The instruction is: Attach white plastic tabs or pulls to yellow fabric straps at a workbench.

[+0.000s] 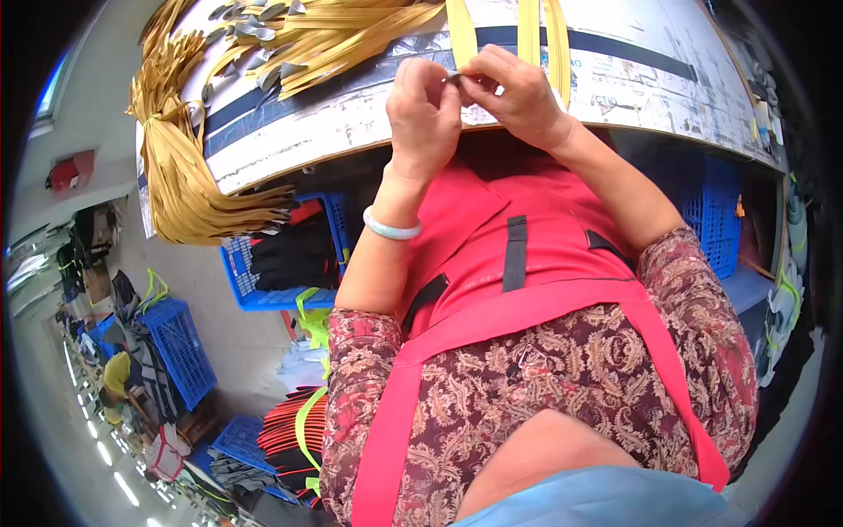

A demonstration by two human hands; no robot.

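My left hand [421, 114] and my right hand [518, 92] meet over the table's near edge, fingertips pinched together. Between them is a small dark grey tab [453, 76], partly hidden by the fingers. It appears to sit at the near end of a yellow strip [461, 35], which runs away from me across the tabletop. Two more yellow strips [529, 31] lie side by side just beyond my right hand. To the left spreads a loose heap of yellow strips [351, 44], many with grey tabs at their ends.
The white, scuffed table [632, 97] carries dark tape bands. A thick bundle of yellow strips [176, 176] hangs over its left corner. Below stands a blue crate [263, 299] with black pieces; another blue crate [711, 220] is under the table at right. More crates stand on the floor at left.
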